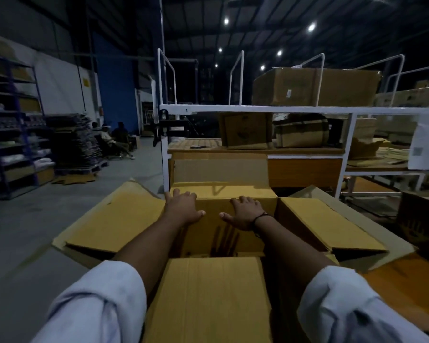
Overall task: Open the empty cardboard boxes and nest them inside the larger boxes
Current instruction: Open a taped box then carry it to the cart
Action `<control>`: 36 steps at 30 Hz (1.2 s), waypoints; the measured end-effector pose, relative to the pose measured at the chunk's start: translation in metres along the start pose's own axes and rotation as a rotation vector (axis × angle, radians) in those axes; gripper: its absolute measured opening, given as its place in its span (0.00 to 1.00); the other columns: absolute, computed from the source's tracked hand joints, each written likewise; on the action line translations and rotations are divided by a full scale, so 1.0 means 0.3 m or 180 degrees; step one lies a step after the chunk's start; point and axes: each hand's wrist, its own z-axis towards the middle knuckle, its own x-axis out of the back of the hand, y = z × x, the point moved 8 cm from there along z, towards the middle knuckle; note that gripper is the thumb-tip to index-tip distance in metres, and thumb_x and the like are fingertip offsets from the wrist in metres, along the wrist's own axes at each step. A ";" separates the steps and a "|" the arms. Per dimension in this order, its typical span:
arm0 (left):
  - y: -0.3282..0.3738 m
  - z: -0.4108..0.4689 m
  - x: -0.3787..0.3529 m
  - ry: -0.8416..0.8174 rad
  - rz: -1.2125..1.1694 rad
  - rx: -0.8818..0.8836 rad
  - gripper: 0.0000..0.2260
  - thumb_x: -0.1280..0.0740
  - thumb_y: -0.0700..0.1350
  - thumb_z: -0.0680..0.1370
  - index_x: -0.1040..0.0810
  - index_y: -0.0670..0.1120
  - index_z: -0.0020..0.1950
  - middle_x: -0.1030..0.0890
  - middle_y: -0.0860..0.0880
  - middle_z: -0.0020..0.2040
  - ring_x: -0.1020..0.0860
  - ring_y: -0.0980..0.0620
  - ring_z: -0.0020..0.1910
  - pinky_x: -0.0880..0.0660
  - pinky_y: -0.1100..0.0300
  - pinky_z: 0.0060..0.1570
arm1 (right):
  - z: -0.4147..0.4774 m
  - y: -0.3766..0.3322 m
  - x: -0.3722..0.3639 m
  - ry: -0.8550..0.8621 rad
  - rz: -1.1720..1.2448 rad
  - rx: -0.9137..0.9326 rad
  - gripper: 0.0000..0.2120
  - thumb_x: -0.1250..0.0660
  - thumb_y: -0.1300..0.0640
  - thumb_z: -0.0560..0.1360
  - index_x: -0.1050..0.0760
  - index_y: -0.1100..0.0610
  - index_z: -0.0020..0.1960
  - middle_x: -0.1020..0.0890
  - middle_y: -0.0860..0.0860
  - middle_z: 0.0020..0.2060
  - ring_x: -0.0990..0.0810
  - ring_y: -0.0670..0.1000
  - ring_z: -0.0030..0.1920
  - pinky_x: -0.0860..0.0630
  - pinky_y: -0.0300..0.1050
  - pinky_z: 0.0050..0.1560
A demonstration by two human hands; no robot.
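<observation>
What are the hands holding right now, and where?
Left hand and right hand rest on the far rim of the box, fingers over it; no clear grip.

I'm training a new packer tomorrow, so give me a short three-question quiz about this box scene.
1. True or false: the left hand and right hand both rest with fingers spread on the far edge of the open box.
2. Which wrist wears the dark band? A) left B) right
3. Fill in: the big closed box sits on top of the white metal ____.
Key: 1 true; 2 B; 3 rack.
</observation>
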 end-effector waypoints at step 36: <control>-0.148 0.006 -0.148 -0.0246 -0.0046 0.0352 0.31 0.37 0.67 0.78 0.28 0.50 0.74 0.27 0.45 0.74 0.38 0.39 0.77 0.50 0.35 0.76 | 0.098 0.257 -0.028 0.0116 -0.0047 -0.0379 0.38 0.47 0.28 0.78 0.42 0.50 0.80 0.39 0.54 0.80 0.42 0.59 0.79 0.54 0.72 0.76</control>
